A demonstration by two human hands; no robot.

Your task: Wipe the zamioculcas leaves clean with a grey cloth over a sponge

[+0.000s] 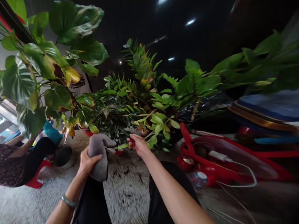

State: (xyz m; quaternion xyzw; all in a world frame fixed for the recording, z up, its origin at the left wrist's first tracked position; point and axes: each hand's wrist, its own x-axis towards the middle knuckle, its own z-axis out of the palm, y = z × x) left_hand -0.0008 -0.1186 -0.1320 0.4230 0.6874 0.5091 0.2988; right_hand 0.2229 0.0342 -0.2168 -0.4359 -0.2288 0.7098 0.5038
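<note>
A soft grey cloth [99, 158] hangs bunched in my left hand [87, 161], the thumb pressed across its front. The cloth's upper end folds over to the right, toward the foliage. My right hand [138, 144] is closed, its fingertips pinching at the tip of a narrow dark green leaf [123, 132] low in the plant. Just beyond both hands grows a dense leafy plant [116, 107], and its lower stems and pot are mostly hidden. Light green leaves [157, 126] hang right of my right hand.
A large-leaved plant [20, 81] with yellowed, browned leaves leans in from the left. Below it are a dark bowl [64, 157] and a seated person [14, 165] on a red stool [38, 175]. At right stands a red plastic chair [201, 166] carrying a white cable [253, 177].
</note>
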